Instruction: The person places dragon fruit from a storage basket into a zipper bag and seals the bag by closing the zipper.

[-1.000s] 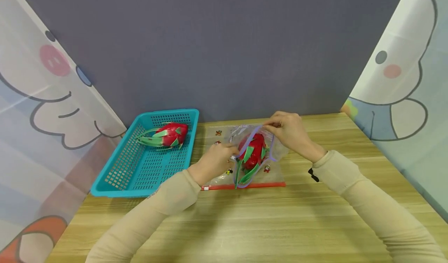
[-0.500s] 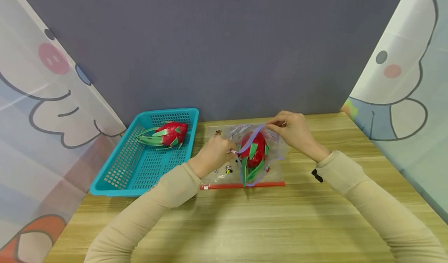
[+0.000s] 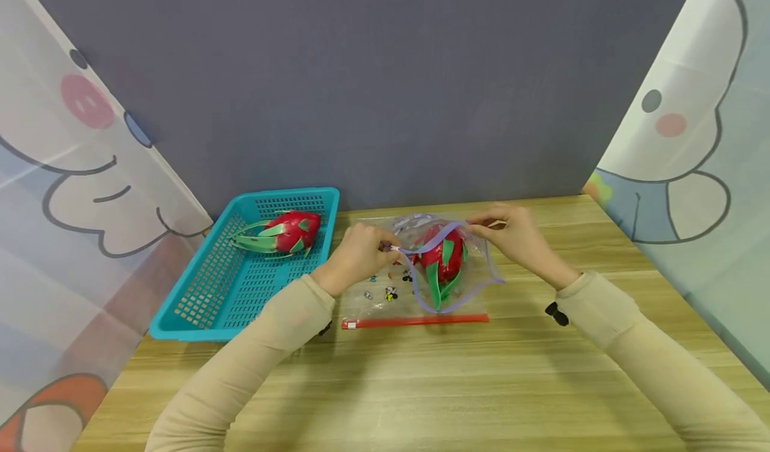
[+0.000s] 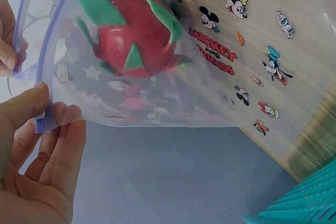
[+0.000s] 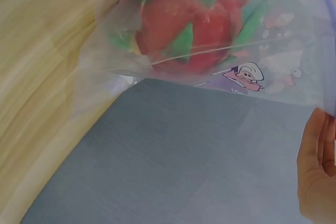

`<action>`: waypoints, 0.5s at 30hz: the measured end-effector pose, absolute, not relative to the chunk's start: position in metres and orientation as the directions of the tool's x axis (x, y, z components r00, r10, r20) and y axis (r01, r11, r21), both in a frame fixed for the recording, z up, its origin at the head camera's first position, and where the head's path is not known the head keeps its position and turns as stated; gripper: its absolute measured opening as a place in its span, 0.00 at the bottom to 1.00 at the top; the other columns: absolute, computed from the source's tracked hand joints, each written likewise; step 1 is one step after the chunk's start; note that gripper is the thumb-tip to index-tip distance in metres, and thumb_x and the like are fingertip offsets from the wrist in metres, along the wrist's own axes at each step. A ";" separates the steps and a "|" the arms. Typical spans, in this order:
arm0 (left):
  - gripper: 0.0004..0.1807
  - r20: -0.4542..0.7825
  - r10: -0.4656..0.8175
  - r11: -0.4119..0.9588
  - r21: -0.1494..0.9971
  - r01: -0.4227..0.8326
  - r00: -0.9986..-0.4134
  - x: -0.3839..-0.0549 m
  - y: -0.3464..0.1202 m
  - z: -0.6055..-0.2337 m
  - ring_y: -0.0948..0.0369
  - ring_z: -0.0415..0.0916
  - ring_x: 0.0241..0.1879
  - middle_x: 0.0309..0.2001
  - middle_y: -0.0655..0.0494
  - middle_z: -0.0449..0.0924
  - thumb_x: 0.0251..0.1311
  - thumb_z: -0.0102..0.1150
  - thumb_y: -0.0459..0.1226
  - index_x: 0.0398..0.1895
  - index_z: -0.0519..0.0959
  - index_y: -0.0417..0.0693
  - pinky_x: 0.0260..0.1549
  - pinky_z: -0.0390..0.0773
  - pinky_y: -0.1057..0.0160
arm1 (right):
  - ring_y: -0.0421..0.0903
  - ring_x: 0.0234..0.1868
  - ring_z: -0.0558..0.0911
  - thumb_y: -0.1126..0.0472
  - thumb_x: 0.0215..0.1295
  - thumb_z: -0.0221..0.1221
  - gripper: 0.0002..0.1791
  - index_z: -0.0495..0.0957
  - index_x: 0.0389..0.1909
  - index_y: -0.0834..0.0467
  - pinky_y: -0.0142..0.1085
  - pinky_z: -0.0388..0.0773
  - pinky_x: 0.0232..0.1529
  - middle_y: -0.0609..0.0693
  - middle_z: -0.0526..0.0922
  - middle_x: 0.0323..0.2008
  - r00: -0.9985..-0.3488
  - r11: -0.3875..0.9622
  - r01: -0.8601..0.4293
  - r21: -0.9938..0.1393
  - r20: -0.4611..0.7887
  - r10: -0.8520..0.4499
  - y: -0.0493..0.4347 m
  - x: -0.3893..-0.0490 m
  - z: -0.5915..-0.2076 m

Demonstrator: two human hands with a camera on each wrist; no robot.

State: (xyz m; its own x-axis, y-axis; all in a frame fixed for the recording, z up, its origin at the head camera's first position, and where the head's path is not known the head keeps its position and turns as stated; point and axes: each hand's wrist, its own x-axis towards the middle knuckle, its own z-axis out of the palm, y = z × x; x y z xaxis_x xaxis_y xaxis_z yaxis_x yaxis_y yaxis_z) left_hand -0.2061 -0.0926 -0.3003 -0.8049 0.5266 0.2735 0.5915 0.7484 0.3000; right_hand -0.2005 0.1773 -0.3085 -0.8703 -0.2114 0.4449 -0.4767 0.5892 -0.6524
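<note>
two hands pinching the mouth of a purple-edged bag, red fruit inside

left hand grips the left end of the purple-edged bag, thumb and fingers pinching the rim at what looks like a zip slider. right hand pinches the far rim on the other side; in the right wrist view it's cut off by the frame edge. mouth gapes towards the person. dragon fruit sits in the bag, green leaves pointing at the opening.

step in hand reads as handling the bag mouth around the fruit. next move calls for a firm pinch at both ends, rim edges lined up, leaf tips kept inside.

in the way: leaf tips lie close to the near rim, could snag; film is limp and creased. clear printed bag with a red zip lies flat on the bench, overlapped by the upper bag. off to the left: teal basket with a second dragon fruit on its side, well apart from the bag. grey panel behind.
</note>
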 end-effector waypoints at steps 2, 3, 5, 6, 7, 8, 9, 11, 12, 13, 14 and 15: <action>0.04 0.275 0.523 0.748 0.306 0.589 -0.807 -0.207 -0.093 -0.301 0.70 0.75 0.23 0.25 0.62 0.83 0.53 0.63 0.39 0.31 0.86 0.53 0.28 0.72 0.65 | 0.40 0.35 0.81 0.62 0.56 0.63 0.10 0.83 0.38 0.62 0.22 0.77 0.35 0.57 0.83 0.38 -0.880 0.563 -0.465 -0.684 0.425 -0.210 0.179 -0.198 -0.310; 0.04 0.275 0.521 0.748 0.311 0.587 -0.808 -0.207 -0.093 -0.300 0.70 0.75 0.23 0.25 0.62 0.83 0.53 0.63 0.39 0.30 0.86 0.53 0.28 0.73 0.65 | 0.37 0.35 0.81 0.62 0.56 0.63 0.11 0.83 0.39 0.62 0.22 0.77 0.36 0.57 0.83 0.39 -0.883 0.548 -0.463 -0.697 0.420 -0.211 0.180 -0.196 -0.311; 0.04 0.276 0.516 0.747 0.319 0.584 -0.811 -0.208 -0.094 -0.301 0.70 0.74 0.22 0.24 0.62 0.83 0.53 0.63 0.39 0.30 0.86 0.53 0.27 0.72 0.66 | 0.33 0.35 0.80 0.63 0.57 0.62 0.12 0.82 0.41 0.63 0.23 0.77 0.36 0.58 0.82 0.41 -0.884 0.521 -0.463 -0.717 0.413 -0.217 0.184 -0.192 -0.313; 0.04 0.276 0.515 0.745 0.325 0.583 -0.812 -0.208 -0.094 -0.300 0.70 0.74 0.22 0.24 0.62 0.83 0.53 0.63 0.39 0.30 0.86 0.52 0.27 0.72 0.67 | 0.32 0.35 0.80 0.63 0.57 0.62 0.12 0.82 0.42 0.63 0.23 0.78 0.36 0.58 0.82 0.42 -0.886 0.504 -0.462 -0.730 0.409 -0.219 0.187 -0.189 -0.314; 0.04 0.275 0.513 0.743 0.331 0.581 -0.813 -0.209 -0.094 -0.300 0.70 0.74 0.23 0.24 0.61 0.83 0.52 0.63 0.39 0.30 0.86 0.52 0.26 0.72 0.67 | 0.31 0.35 0.80 0.63 0.57 0.62 0.13 0.81 0.42 0.64 0.23 0.78 0.37 0.58 0.81 0.42 -0.889 0.488 -0.457 -0.743 0.404 -0.217 0.190 -0.186 -0.316; 0.04 0.272 0.511 0.742 0.339 0.579 -0.815 -0.209 -0.094 -0.300 0.70 0.74 0.23 0.24 0.61 0.83 0.52 0.63 0.39 0.30 0.86 0.51 0.25 0.72 0.68 | 0.31 0.36 0.80 0.62 0.57 0.62 0.13 0.81 0.42 0.64 0.24 0.78 0.37 0.57 0.81 0.42 -0.893 0.477 -0.449 -0.755 0.396 -0.213 0.193 -0.183 -0.318; 0.05 0.266 0.509 0.741 0.347 0.574 -0.818 -0.210 -0.094 -0.300 0.70 0.74 0.23 0.25 0.60 0.83 0.52 0.64 0.39 0.30 0.86 0.51 0.25 0.73 0.68 | 0.31 0.37 0.80 0.62 0.58 0.61 0.13 0.81 0.43 0.64 0.23 0.78 0.37 0.56 0.82 0.42 -0.900 0.473 -0.434 -0.767 0.383 -0.206 0.197 -0.180 -0.320; 0.06 0.248 0.505 0.744 0.361 0.563 -0.827 -0.210 -0.095 -0.299 0.69 0.75 0.24 0.25 0.60 0.83 0.52 0.64 0.40 0.30 0.86 0.50 0.25 0.73 0.68 | 0.31 0.37 0.81 0.60 0.58 0.61 0.14 0.81 0.43 0.64 0.23 0.78 0.38 0.48 0.83 0.40 -0.921 0.467 -0.391 -0.793 0.338 -0.195 0.204 -0.175 -0.325; 0.06 0.241 0.501 0.746 0.368 0.556 -0.831 -0.211 -0.095 -0.299 0.69 0.75 0.24 0.26 0.60 0.83 0.52 0.64 0.41 0.30 0.86 0.50 0.25 0.73 0.68 | 0.31 0.38 0.81 0.59 0.59 0.61 0.14 0.81 0.43 0.63 0.23 0.78 0.39 0.47 0.83 0.41 -0.932 0.469 -0.363 -0.805 0.309 -0.191 0.208 -0.172 -0.329; 0.06 0.233 0.496 0.749 0.373 0.548 -0.837 -0.211 -0.096 -0.299 0.69 0.75 0.25 0.26 0.60 0.83 0.52 0.64 0.41 0.31 0.86 0.51 0.26 0.73 0.68 | 0.31 0.38 0.81 0.58 0.59 0.61 0.15 0.81 0.43 0.63 0.24 0.78 0.39 0.45 0.83 0.40 -0.939 0.472 -0.342 -0.813 0.286 -0.189 0.211 -0.169 -0.332; 0.06 0.226 0.492 0.751 0.379 0.541 -0.841 -0.211 -0.097 -0.300 0.69 0.75 0.25 0.26 0.60 0.83 0.52 0.64 0.41 0.31 0.86 0.51 0.26 0.72 0.68 | 0.31 0.38 0.81 0.58 0.58 0.61 0.15 0.81 0.43 0.63 0.24 0.78 0.39 0.42 0.83 0.40 -0.943 0.466 -0.330 -0.821 0.267 -0.197 0.213 -0.167 -0.336; 0.06 0.219 0.486 0.754 0.384 0.532 -0.846 -0.212 -0.097 -0.300 0.69 0.75 0.25 0.27 0.60 0.83 0.52 0.64 0.42 0.31 0.86 0.51 0.26 0.73 0.68 | 0.32 0.37 0.82 0.59 0.58 0.61 0.14 0.81 0.42 0.64 0.25 0.78 0.38 0.41 0.82 0.40 -0.943 0.455 -0.328 -0.828 0.255 -0.215 0.215 -0.164 -0.341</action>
State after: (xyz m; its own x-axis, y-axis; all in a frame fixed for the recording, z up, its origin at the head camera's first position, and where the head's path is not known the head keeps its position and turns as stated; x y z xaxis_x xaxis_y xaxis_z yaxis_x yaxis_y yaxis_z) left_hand -0.2119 -0.0974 -0.3000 -0.8462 0.4860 0.2185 0.5324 0.7545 0.3838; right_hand -0.1644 0.2146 -0.3413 -0.9426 -0.2153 0.2552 -0.3281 0.4549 -0.8279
